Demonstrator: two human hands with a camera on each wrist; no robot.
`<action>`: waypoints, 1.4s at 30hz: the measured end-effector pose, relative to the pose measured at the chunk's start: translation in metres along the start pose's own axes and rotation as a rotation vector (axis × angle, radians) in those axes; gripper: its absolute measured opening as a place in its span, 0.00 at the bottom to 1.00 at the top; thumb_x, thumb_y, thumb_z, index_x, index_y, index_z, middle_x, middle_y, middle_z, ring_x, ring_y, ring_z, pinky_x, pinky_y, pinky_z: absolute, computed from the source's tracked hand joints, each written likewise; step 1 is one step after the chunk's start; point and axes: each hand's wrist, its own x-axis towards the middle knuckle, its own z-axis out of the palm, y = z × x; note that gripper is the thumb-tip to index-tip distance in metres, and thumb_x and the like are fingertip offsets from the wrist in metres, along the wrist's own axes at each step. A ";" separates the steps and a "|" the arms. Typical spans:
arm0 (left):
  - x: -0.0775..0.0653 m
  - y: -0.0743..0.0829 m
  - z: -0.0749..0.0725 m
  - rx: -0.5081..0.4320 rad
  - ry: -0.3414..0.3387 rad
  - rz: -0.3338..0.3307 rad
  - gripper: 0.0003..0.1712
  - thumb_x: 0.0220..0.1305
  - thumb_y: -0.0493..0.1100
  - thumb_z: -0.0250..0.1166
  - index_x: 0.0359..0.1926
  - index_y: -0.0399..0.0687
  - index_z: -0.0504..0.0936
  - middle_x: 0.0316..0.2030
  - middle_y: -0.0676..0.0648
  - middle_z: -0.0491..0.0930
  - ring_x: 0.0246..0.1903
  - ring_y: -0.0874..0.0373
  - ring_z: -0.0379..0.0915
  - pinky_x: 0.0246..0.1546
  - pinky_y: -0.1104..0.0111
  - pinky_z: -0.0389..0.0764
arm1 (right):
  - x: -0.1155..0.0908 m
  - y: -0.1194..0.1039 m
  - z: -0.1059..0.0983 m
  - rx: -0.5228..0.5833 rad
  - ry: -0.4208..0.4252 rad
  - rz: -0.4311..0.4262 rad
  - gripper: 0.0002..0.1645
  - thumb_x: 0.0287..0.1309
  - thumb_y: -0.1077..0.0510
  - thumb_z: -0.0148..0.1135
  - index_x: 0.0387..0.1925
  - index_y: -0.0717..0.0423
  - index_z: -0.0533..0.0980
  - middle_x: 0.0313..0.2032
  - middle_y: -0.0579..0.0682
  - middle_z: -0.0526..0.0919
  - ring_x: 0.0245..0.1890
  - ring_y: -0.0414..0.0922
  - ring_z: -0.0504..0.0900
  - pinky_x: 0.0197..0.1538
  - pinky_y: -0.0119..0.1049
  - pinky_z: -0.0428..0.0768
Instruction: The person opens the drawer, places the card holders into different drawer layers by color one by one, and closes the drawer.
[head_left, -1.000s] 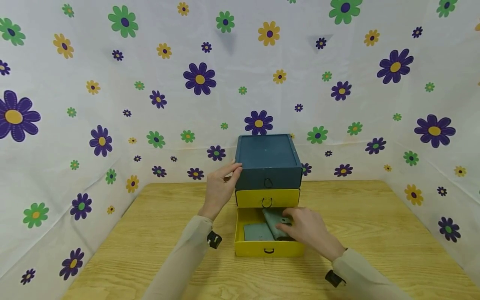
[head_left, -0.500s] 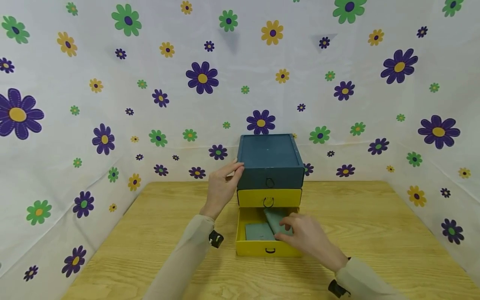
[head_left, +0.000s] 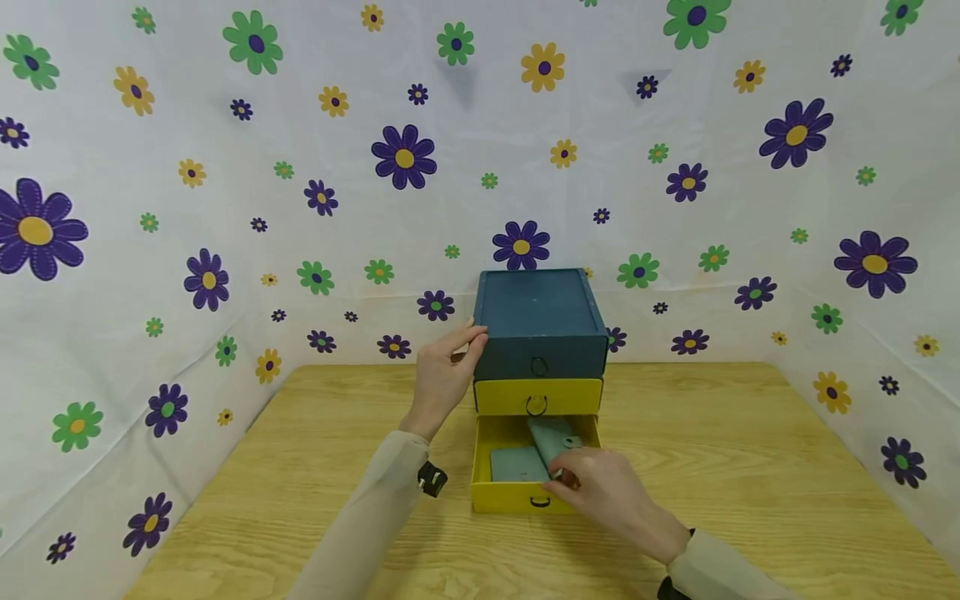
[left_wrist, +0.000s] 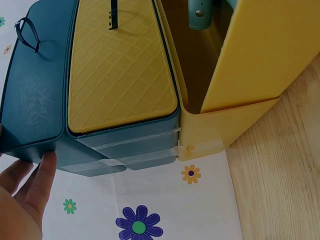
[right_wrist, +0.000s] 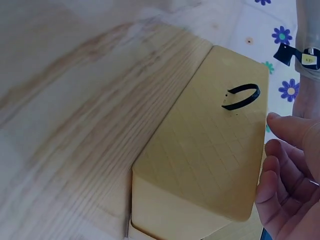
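A stacked drawer unit [head_left: 537,357] has a dark blue top section above two yellow drawers. My left hand [head_left: 441,379] holds its upper left front corner; in the left wrist view, fingers [left_wrist: 44,175] touch its blue side. The bottom drawer [head_left: 517,497] is pulled out. Inside it lie a flat grey-green wallet-like item [head_left: 517,465] and, leaning at its right, a grey-green wallet [head_left: 553,437] with a snap strap. My right hand [head_left: 611,496] hovers over the drawer's front right rim, thumb and fingers loosely bent and apart, with nothing visible between them. Its inner fingertips are partly hidden.
The unit stands on a wooden table [head_left: 360,500] against a white cloth [head_left: 480,208] printed with flowers. The closed middle drawer [head_left: 502,397] has a thin black loop handle. Another black handle [right_wrist: 245,96] sits on the open drawer's front.
My right hand has drawn back from the wallet toward the drawer's front rim, uncovering the wallet's snap strap. The left hand stays at the corner of the unit.
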 end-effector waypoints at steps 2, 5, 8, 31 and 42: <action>0.000 0.000 0.000 0.001 0.002 0.003 0.15 0.68 0.46 0.63 0.52 0.46 0.86 0.59 0.41 0.79 0.54 0.51 0.81 0.42 0.67 0.86 | -0.001 -0.001 0.001 -0.030 0.016 -0.029 0.07 0.51 0.52 0.74 0.31 0.49 0.85 0.22 0.37 0.82 0.20 0.26 0.72 0.23 0.20 0.72; 0.000 0.000 0.000 0.002 0.004 0.011 0.15 0.68 0.46 0.63 0.52 0.46 0.86 0.59 0.41 0.79 0.53 0.51 0.81 0.42 0.67 0.86 | -0.003 -0.003 0.003 -0.073 0.030 -0.076 0.06 0.50 0.52 0.75 0.30 0.47 0.85 0.21 0.37 0.83 0.19 0.26 0.73 0.21 0.19 0.69; 0.000 0.000 -0.001 0.003 0.005 0.015 0.15 0.68 0.45 0.63 0.52 0.46 0.86 0.58 0.41 0.79 0.52 0.51 0.82 0.41 0.68 0.86 | -0.006 -0.004 0.005 -0.098 0.026 -0.104 0.06 0.50 0.51 0.75 0.30 0.46 0.84 0.20 0.37 0.83 0.18 0.26 0.73 0.20 0.17 0.67; 0.001 0.001 0.000 0.011 -0.007 0.015 0.15 0.69 0.46 0.62 0.52 0.46 0.86 0.58 0.41 0.79 0.53 0.52 0.81 0.42 0.68 0.85 | -0.012 -0.008 0.009 0.032 -0.230 -0.040 0.09 0.66 0.50 0.61 0.34 0.45 0.86 0.23 0.36 0.84 0.17 0.26 0.70 0.18 0.22 0.66; 0.001 0.000 -0.001 0.021 -0.006 0.006 0.15 0.69 0.45 0.63 0.52 0.46 0.86 0.58 0.42 0.80 0.53 0.52 0.81 0.42 0.68 0.86 | -0.011 -0.008 0.011 0.004 -0.240 -0.063 0.08 0.63 0.53 0.64 0.31 0.46 0.88 0.25 0.35 0.86 0.20 0.25 0.74 0.20 0.20 0.70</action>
